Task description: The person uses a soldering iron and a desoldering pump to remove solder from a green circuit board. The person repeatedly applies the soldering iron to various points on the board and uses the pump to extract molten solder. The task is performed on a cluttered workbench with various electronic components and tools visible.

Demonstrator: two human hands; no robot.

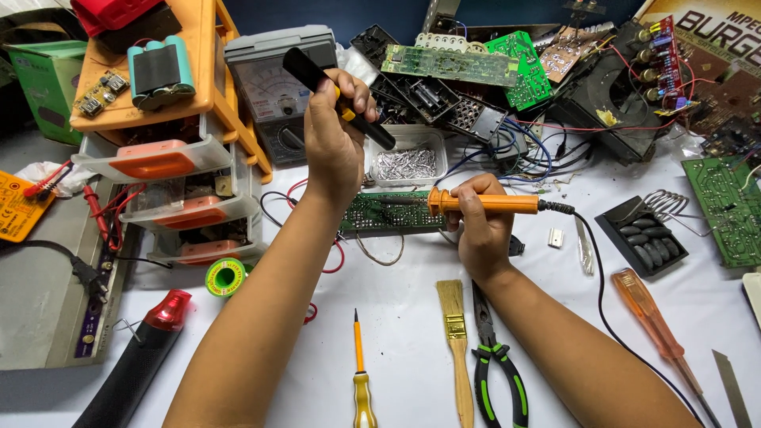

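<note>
We see the left hand [337, 143] with its grip wrapped round a black-and-yellow plastic desoldering pump [337, 97], tilted over the long green circuit board [392, 214] lying on the white desk [404, 333]. The right hand [482, 230] grips an orange-handled soldering iron [483, 204], its metal tip on the board. A glossy yellow flat label [20, 208] lies far left.
</note>
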